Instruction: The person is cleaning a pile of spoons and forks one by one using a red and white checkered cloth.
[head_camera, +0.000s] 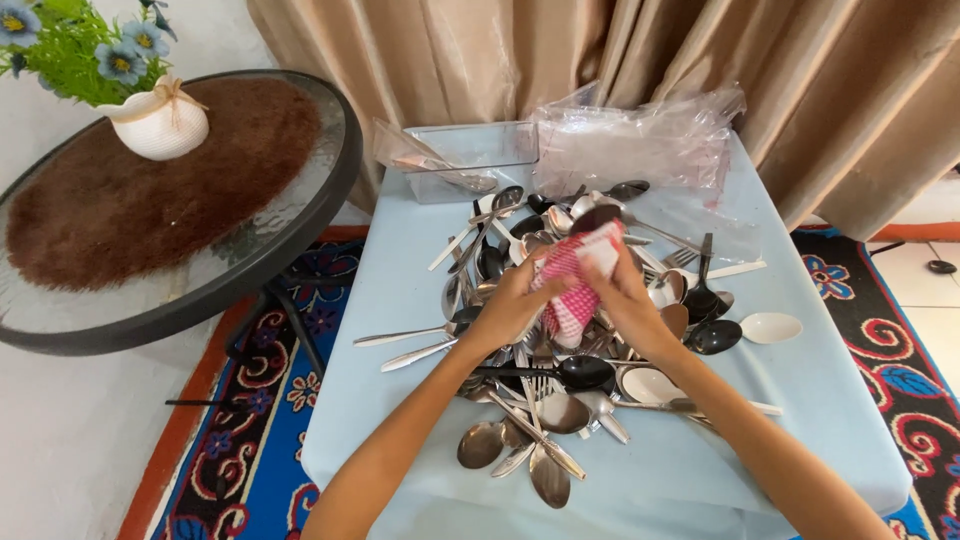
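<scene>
Both my hands meet over a heap of cutlery (560, 400) on a table covered in a light blue cloth (400, 290). My left hand (510, 305) and my right hand (625, 300) together grip a pink and white checked cloth (570, 285). The cloth is wrapped around a dark spoon (597, 216) whose bowl sticks out at the top. Metal spoons, forks, black spoons and white spoons lie piled under and around my hands.
A clear plastic box (470, 160) with a few utensils and crumpled clear plastic bags (640, 140) sit at the table's far edge. A round glass table (170, 210) with a white vase of flowers (155, 120) stands at left. Beige curtains hang behind; patterned rug below.
</scene>
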